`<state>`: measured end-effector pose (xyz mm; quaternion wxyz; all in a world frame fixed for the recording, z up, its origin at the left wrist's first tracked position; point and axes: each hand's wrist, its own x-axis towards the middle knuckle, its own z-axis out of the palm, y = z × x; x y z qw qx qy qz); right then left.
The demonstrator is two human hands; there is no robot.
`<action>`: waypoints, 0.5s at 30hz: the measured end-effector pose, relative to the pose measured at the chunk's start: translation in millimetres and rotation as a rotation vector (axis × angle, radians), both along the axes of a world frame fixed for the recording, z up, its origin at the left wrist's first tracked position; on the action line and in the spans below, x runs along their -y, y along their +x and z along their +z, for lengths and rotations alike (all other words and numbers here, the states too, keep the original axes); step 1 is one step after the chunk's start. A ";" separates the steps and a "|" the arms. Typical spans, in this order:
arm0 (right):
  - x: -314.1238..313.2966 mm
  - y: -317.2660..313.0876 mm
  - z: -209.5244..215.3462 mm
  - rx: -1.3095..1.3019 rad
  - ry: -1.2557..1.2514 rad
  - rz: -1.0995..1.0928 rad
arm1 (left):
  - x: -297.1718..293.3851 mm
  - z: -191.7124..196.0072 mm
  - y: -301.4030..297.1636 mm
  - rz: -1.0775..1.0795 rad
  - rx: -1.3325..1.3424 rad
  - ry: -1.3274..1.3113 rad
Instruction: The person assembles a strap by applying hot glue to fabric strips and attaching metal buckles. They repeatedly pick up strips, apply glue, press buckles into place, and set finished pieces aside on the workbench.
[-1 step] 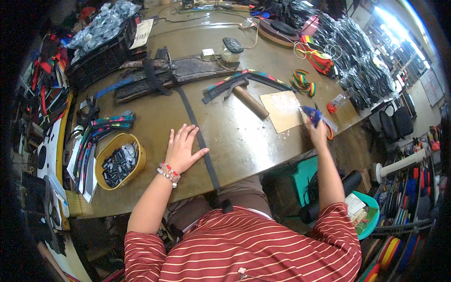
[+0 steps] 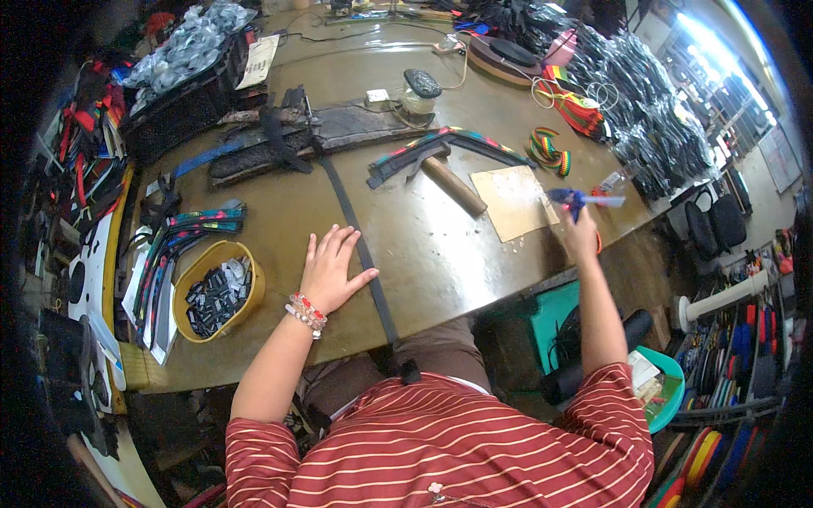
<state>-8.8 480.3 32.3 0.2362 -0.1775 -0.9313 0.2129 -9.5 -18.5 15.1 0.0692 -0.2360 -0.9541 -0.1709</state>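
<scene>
"Left grip (image 2: 332, 278)?"
"Spread on the tabletop (image 2: 279, 212), left of centre, thumb over a black strap (image 2: 381, 306)"
"And the right grip (image 2: 581, 237)?"
"Pinching a blue tool (image 2: 575, 200), right of the frame's centre"

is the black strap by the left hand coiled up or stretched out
Stretched out: the black strap runs in a nearly straight line across the table beside the left hand.

Right hand (image 2: 581, 235)'s been shifted a touch rightward, and the blue tool (image 2: 569, 199) in it's been turned, its pale end now pointed right, partly across the red thing. More of the orange loop (image 2: 600, 243) is covered now too.
</scene>
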 end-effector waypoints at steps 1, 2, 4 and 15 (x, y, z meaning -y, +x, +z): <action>-3.3 -8.2 22.5 -0.049 0.024 0.075 | 0.1 0.0 0.1 -0.002 -0.002 0.001; 1.9 -19.0 48.5 0.226 0.150 0.033 | -0.4 -0.1 0.4 0.004 0.007 -0.012; 30.3 -32.5 103.4 0.666 0.499 -0.048 | -0.7 -0.1 0.6 0.001 -0.004 -0.015; 257.8 -10.4 57.9 0.280 0.200 0.910 | -0.2 -1.3 -0.3 0.012 0.035 0.022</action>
